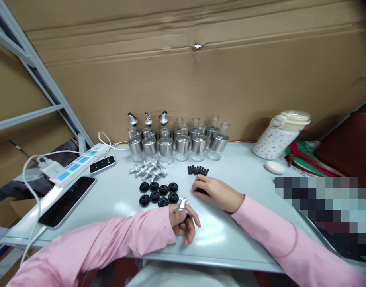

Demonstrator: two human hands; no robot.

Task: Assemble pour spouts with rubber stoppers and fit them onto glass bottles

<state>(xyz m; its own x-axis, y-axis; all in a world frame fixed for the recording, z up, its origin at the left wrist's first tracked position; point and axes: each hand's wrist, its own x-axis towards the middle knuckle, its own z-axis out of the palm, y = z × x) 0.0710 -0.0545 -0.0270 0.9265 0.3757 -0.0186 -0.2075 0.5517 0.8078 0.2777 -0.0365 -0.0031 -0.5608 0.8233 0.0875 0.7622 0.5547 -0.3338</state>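
Just in front of the metal-sleeved glass bottles (183, 142) there's a heap of shiny, knobbly spouts (149, 170), then round ridged black stoppers (154, 196), and furthest out from the bottles the left grip (184, 223) is pinching a silver-domed spout (183, 204), fingers loosely curled. Right grip (214, 192) is palm-down over a black piece (202, 191) in front of the bottles, can't tell if it's held. Glossy pale table (245, 191), creased cardboard (135, 79) behind the bottles.

The left arm (111, 239), in a pink sleeve, reaches in from the near left; its hand (188, 232) is at the near centre, thumb closed in a grip, fingers partly curled and pointing right. The right arm (275, 229), sleeved alike, slants in from the near right, its hand (220, 192) farther out, back upward, fingers bent leftward.
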